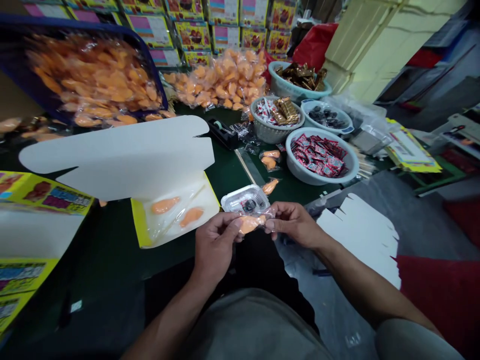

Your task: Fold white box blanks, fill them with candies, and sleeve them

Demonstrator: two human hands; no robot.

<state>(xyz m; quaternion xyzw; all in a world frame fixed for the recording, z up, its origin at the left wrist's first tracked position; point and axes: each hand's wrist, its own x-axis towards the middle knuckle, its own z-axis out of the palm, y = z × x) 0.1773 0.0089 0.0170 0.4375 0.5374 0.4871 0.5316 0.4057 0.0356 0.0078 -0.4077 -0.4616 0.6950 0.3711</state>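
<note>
Between my hands is an orange drumstick-shaped piece in a clear plastic wrapper point(250, 224). My left hand point(216, 242) pinches its left end, thumb on top. The fingers of my right hand point(296, 224) are closed on the wrapper's right end. Just beyond the held piece sits a silver foil tray point(234, 201) with a small dark item inside. To the left, an open yellow-edged box point(138, 220) has its white lid point(123, 155) folded back; two wrapped orange pieces point(192, 217) and a thin stick in clear wrapping lie in it.
A blue crate point(150, 55) of wrapped orange pieces stands back left, beside a loose pile point(221, 80). Bowls of small packets point(318, 157) are at the right, near a black tape dispenser point(223, 134). Printed boxes point(191, 35) are stacked behind. White cardboard point(360, 235) lies at my right.
</note>
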